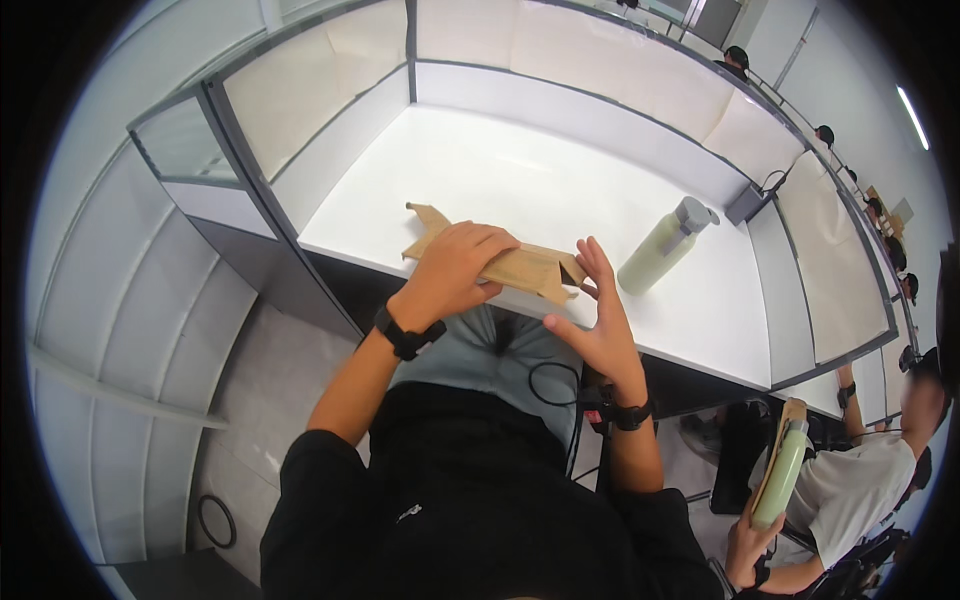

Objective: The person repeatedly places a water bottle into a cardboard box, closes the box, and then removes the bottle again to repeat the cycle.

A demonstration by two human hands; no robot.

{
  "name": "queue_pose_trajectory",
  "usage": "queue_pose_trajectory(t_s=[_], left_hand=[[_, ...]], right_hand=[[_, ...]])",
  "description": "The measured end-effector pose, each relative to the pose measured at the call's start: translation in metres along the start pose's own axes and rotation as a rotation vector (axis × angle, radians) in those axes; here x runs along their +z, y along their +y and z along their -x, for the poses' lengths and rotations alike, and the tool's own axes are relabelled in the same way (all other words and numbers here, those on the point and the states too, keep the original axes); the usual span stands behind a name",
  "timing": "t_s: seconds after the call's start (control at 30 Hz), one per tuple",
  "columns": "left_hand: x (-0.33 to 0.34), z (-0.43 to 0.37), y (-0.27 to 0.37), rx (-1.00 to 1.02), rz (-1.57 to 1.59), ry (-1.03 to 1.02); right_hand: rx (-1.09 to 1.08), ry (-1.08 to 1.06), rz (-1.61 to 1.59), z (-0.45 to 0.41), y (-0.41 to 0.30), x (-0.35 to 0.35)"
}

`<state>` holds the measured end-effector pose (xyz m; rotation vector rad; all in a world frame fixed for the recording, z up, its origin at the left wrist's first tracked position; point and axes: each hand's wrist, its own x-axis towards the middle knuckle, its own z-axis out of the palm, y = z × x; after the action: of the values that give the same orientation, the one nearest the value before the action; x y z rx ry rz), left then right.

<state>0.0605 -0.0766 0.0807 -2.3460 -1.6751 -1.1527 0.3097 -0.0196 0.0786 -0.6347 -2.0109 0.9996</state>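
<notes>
A brown cardboard box [525, 271] with its end flaps unfolded lies at the front edge of the white desk [480, 165]. My left hand [459, 264] grips it from above, its thumb on the near side. My right hand [600, 322] is beside the box's right end, thumb and fingers spread apart; whether its fingertips touch the flap I cannot tell. To the right of that hand a pale green bottle [651, 255] with a grey lid stands on the desk.
Low partition panels [570, 97] enclose the desk at the back and sides. A dark grey device with a cable [745, 204] sits in the back right corner. At the lower right a co-worker [855, 480] holds a similar green bottle [781, 476] against a piece of cardboard.
</notes>
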Motion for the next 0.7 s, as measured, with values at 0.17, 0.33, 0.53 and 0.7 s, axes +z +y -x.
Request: queue_pose_trajectory(t_s=[0.17, 0.33, 0.53, 0.7], left_hand=[[0.001, -0.003, 0.015, -0.058, 0.145, 0.12], [0.008, -0.004, 0.018, -0.076, 0.206, 0.231], [0.015, -0.011, 0.019, -0.04, 0.175, 0.36], [0.024, -0.014, 0.035, -0.07, 0.243, 0.284]], right_hand=[[-0.114, 0.239, -0.361, -0.032, -0.008, 0.017], [-0.121, 0.242, -0.605, -0.039, -0.011, 0.03], [-0.183, 0.183, -0.505, -0.04, -0.005, 0.034], [-0.338, 0.23, -0.391, -0.037, -0.006, 0.021]])
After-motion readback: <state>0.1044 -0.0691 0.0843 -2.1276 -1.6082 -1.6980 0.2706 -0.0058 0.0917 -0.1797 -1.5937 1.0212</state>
